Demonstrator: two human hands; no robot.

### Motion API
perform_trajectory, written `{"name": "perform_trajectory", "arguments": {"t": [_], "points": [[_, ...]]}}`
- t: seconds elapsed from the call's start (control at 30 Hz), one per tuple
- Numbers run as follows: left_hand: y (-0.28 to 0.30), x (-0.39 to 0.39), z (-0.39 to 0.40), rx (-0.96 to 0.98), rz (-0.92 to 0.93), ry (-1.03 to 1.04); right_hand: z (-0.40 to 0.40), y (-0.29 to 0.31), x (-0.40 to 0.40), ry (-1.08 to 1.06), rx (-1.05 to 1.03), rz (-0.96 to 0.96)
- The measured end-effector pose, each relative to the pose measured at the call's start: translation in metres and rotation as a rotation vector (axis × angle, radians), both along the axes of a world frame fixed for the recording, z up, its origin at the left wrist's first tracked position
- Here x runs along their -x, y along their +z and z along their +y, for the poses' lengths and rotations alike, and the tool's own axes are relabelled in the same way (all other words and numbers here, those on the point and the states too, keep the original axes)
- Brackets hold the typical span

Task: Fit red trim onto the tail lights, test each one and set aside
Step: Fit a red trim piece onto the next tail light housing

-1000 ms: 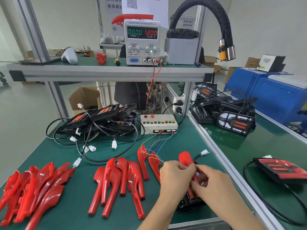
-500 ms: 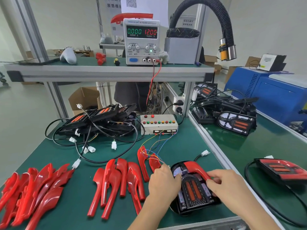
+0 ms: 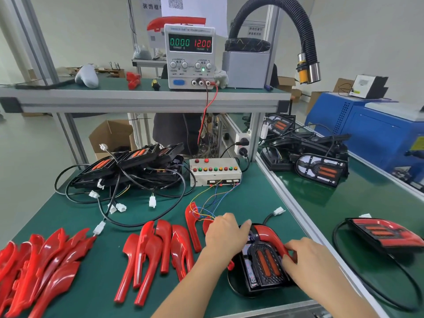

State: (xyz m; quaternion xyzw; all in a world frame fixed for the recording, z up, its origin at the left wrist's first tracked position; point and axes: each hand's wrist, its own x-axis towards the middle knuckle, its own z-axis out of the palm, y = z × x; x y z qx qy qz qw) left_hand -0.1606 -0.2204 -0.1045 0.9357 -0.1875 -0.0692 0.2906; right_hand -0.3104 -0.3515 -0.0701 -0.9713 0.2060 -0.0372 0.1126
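Bench (image 3: pixel 160 226): green mat, running from the person out to a test box (image 3: pixel 214 172) at the back; a second green bench lies to the right.
Untrimmed lights (image 3: pixel 128 166): black heap with cables, far left of the box, well apart from both hands.
Loose trims (image 3: pixel 156 251): red pieces in a fan just left of the left hand, more at the far left edge.
Done light (image 3: pixel 385 235): on the right bench, red trim on, well apart from the work.
Tail light (image 3: pixel 263 262): flat on the mat at the near edge, between the two hands; long axis runs away from the person, rounded end far.
Trim (image 3: pixel 269 236): arcs over the far end and down the light's right side.
Left hand (image 3: pixel 226 234): on the light's upper left, fingers extended and pressing at the arc's top.
Right hand (image 3: pixel 307 255): at the right edge, fingertips curled onto the trim's lower leg.
Hands: apart, one on each flank of the light.
Plug (image 3: pixel 278 211): white, loose beyond the light, nearer the right hand; testing likely starts there.
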Motion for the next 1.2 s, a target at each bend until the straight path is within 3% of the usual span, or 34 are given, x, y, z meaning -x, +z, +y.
{"name": "perform_trajectory", "arguments": {"t": [0.1,0.27,0.5,0.73,0.93,1.2], "points": [[0.006,-0.011,-0.012,0.019,-0.038,-0.13,0.001,-0.001,0.001,0.014,0.026,0.004],[0.01,-0.028,-0.028,-0.061,0.17,-0.303,0.001,-0.007,0.001,0.042,0.028,-0.01],[0.011,-0.039,-0.035,-0.169,0.323,-0.387,-0.003,-0.014,0.003,0.069,0.027,-0.039],[0.011,-0.043,-0.034,-0.095,0.407,-0.41,0.002,-0.019,0.01,0.038,-0.009,-0.112],[0.004,-0.041,-0.034,0.118,0.472,-0.374,0.015,-0.045,0.02,-0.019,-0.122,-0.216],[0.004,-0.042,-0.022,0.494,0.454,-0.292,-0.003,-0.057,0.012,0.009,-0.17,-0.582]]}}
